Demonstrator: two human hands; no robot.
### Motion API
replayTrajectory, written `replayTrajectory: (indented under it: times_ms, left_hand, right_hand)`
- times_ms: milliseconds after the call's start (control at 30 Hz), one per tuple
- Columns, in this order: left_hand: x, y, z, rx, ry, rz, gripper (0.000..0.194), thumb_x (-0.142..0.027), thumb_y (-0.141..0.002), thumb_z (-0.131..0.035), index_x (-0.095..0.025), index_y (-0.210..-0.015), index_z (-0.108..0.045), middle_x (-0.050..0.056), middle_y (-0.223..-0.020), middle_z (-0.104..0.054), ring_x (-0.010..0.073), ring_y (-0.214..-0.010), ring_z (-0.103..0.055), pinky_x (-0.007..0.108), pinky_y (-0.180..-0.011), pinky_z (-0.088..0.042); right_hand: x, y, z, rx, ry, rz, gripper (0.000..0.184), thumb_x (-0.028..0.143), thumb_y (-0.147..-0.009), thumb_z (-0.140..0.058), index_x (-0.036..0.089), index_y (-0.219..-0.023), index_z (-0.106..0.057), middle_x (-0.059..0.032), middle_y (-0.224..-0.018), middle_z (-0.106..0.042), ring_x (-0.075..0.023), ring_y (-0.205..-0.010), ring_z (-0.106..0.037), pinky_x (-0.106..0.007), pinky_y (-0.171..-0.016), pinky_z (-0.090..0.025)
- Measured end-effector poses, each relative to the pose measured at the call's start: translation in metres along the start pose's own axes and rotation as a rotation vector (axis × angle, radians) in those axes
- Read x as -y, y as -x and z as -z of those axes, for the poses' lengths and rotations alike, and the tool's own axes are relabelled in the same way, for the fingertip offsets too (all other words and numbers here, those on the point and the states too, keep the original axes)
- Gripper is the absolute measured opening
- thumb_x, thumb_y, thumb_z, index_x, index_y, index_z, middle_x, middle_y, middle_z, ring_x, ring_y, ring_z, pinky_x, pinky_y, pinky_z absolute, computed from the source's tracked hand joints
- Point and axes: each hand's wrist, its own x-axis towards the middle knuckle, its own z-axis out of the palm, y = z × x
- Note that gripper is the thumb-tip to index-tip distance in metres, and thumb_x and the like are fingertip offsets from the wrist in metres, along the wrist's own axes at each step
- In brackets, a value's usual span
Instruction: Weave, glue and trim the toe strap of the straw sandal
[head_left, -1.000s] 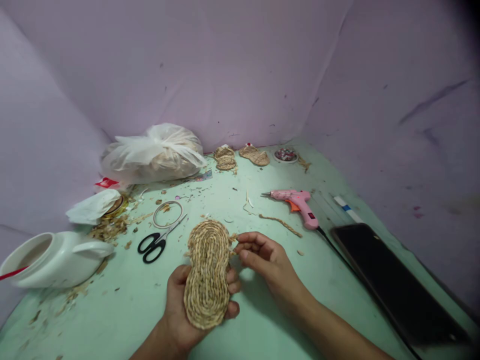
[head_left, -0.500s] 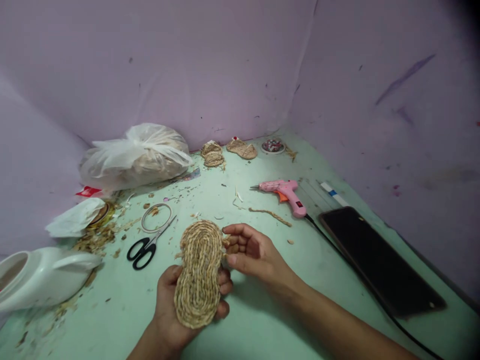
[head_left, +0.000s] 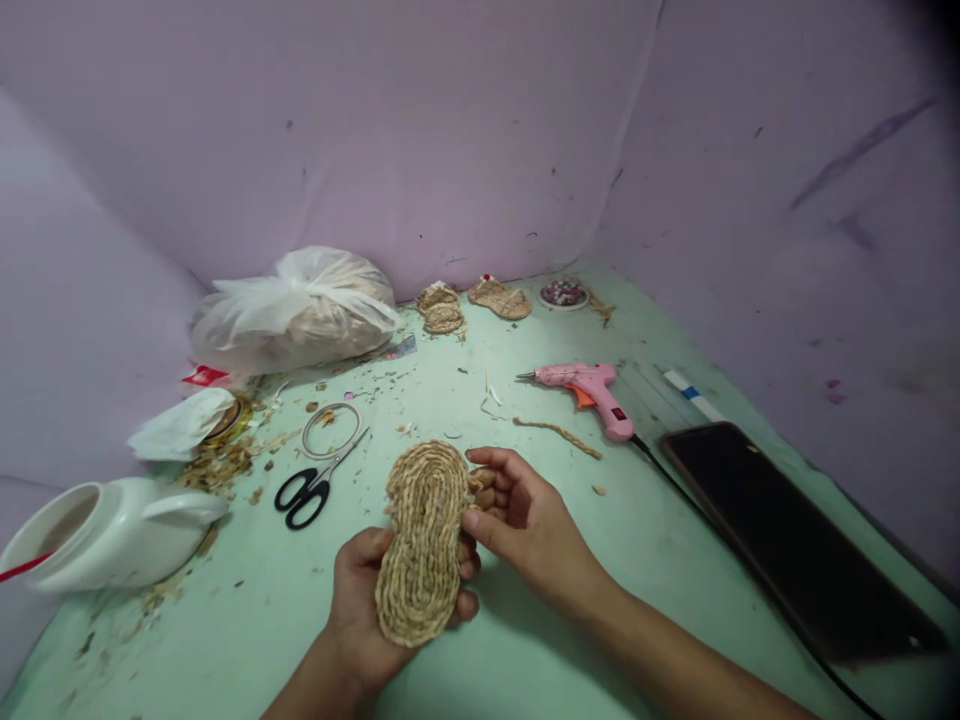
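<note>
My left hand grips the lower half of a woven straw sole, shaped like a small sandal bottom, and holds it up above the green table. My right hand is curled against the sole's right edge, thumb and fingers pinching the loose end of the braid there. A pink glue gun lies on the table beyond my right hand. A short piece of braided straw lies between the glue gun and my hand.
Black scissors and a wire ring lie left of the sole. A tipped white jar, a plastic bag of straw, finished straw pieces and a bead dish line the back. A dark phone rests at right.
My right hand has closed in against the sole's right edge and pinched tighter. The sole stays in my left hand; the view swung left, then back to the right.
</note>
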Motion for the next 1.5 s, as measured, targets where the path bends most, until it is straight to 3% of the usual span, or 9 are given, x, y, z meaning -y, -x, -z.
replayTrajectory:
  times_ms: [267, 433, 567, 800, 967, 1067, 1200, 1367, 1500]
  left_hand:
    - [-0.003, 0.003, -0.002, 0.022, 0.001, 0.01, 0.047, -0.029, -0.064, -0.055, -0.001, -0.101, -0.065, 0.017, -0.093, -0.068, 0.0258, -0.084, -0.06, 0.037, -0.07, -0.049]
    - [-0.005, 0.003, -0.005, -0.025, -0.018, -0.023, 0.047, -0.03, -0.062, -0.056, -0.002, -0.097, -0.065, 0.017, -0.088, -0.066, 0.0238, -0.081, -0.058, 0.034, -0.068, -0.048]
    - [-0.003, 0.002, -0.006, -0.072, -0.103, -0.076, 0.042, -0.03, -0.059, -0.058, -0.006, -0.092, -0.066, 0.017, -0.087, -0.066, 0.0248, -0.08, -0.058, 0.036, -0.066, -0.048]
    - [0.002, 0.006, -0.009, -0.302, -0.375, -0.238, 0.032, -0.024, -0.05, -0.068, -0.01, -0.079, -0.07, 0.011, -0.076, -0.069, 0.0257, -0.071, -0.063, 0.038, -0.068, -0.05]
    - [0.005, 0.006, -0.016, -0.464, -0.399, -0.382, 0.029, -0.022, -0.04, -0.073, -0.012, -0.068, -0.072, 0.008, -0.069, -0.069, 0.0242, -0.064, -0.064, 0.037, -0.067, -0.053]
    - [0.0, 0.006, -0.019, -0.554, -0.362, -0.452, 0.028, -0.023, -0.044, -0.069, -0.011, -0.069, -0.071, 0.012, -0.072, -0.07, 0.0266, -0.069, -0.064, 0.041, -0.067, -0.055]
    - [-0.017, 0.01, -0.025, -0.629, -0.319, -0.615, 0.026, -0.02, -0.05, -0.062, -0.011, -0.074, -0.07, 0.014, -0.079, -0.07, 0.029, -0.075, -0.064, 0.046, -0.065, -0.056]
    - [-0.043, 0.018, -0.033, -0.674, -0.272, -0.812, 0.026, -0.019, -0.059, -0.053, -0.013, -0.079, -0.068, 0.013, -0.079, -0.071, 0.0279, -0.074, -0.065, 0.046, -0.061, -0.057]
    - [-0.046, 0.02, -0.033, -0.66, -0.293, -0.746, 0.026, -0.018, -0.057, -0.055, -0.012, -0.078, -0.068, 0.015, -0.079, -0.07, 0.0288, -0.072, -0.065, 0.045, -0.057, -0.057]
  right_hand:
    - [-0.002, 0.001, 0.006, 0.093, 0.021, 0.069, 0.048, 0.026, -0.064, -0.068, 0.021, -0.106, -0.045, -0.0042, -0.096, -0.053, -0.0127, -0.066, -0.057, -0.03, -0.06, -0.047]
    - [0.002, 0.0, 0.007, -0.089, 0.212, 0.069, 0.017, 0.032, -0.066, -0.065, 0.017, -0.066, -0.057, 0.0021, -0.057, -0.051, -0.0099, -0.051, -0.045, -0.024, -0.049, -0.037]
    - [0.002, 0.0, 0.006, -0.153, 0.258, 0.078, 0.017, 0.032, -0.065, -0.063, 0.016, -0.064, -0.064, 0.0001, -0.055, -0.056, -0.0103, -0.05, -0.044, -0.023, -0.046, -0.036]
    - [0.001, -0.001, 0.004, -0.205, 0.308, 0.01, 0.017, 0.032, -0.061, -0.063, 0.015, -0.059, -0.063, -0.0004, -0.053, -0.056, -0.0111, -0.049, -0.045, -0.025, -0.047, -0.036]
    - [-0.001, 0.0, 0.002, -0.292, 0.481, 0.025, 0.01, 0.025, -0.064, -0.057, 0.017, -0.059, -0.06, 0.0018, -0.05, -0.052, -0.0108, -0.046, -0.043, -0.026, -0.048, -0.035]
    - [-0.001, 0.001, 0.005, -0.267, 0.434, 0.117, 0.009, 0.024, -0.066, -0.055, 0.019, -0.059, -0.053, 0.0043, -0.05, -0.046, -0.0101, -0.047, -0.04, -0.024, -0.048, -0.033]
    - [0.007, 0.0, 0.017, -0.251, 0.182, 0.226, 0.012, 0.025, -0.074, -0.049, 0.021, -0.063, -0.046, 0.0048, -0.055, -0.046, -0.0104, -0.053, -0.043, -0.023, -0.051, -0.035]
    - [0.024, -0.008, 0.041, -0.343, 0.228, 0.345, 0.026, 0.035, -0.084, -0.045, 0.019, -0.069, -0.059, 0.0006, -0.065, -0.055, -0.0108, -0.056, -0.047, -0.024, -0.054, -0.037]
    - [0.026, -0.009, 0.047, -0.201, 0.229, 0.261, 0.025, 0.037, -0.084, -0.048, 0.019, -0.079, -0.066, 0.0011, -0.062, -0.054, -0.0103, -0.054, -0.046, -0.024, -0.051, -0.035]
